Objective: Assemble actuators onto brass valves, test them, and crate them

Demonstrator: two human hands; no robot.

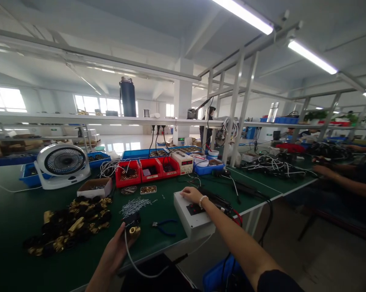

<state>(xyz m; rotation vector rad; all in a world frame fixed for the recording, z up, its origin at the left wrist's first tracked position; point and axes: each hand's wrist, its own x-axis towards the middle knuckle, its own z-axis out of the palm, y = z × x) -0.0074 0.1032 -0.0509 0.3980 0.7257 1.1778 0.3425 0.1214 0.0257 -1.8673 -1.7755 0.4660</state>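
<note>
My left hand (pixel 116 247), at the bench's front edge, is closed round a brass fitting with a black housing (pixel 133 225). A pale cable (pixel 128 247) runs from it down over the edge. My right hand (pixel 192 195) lies on the far end of a white metal box (pixel 189 217), its fingers out over the top and touching it. Blue-handled cutters (pixel 165 228) lie between the hands. Beyond the left hand is a pile of small metal wire pieces (pixel 136 207). Many more black and brass fittings (pixel 75 225) are heaped to the left.
Red bins (pixel 128 172) with small parts stand behind, beside a power supply (pixel 183 163). A white fan (pixel 64 164) and an open carton (pixel 94 187) are at left. Black tools with cables (pixel 215 200) lie right of the box. A person's arm (pixel 332 174) shows far right.
</note>
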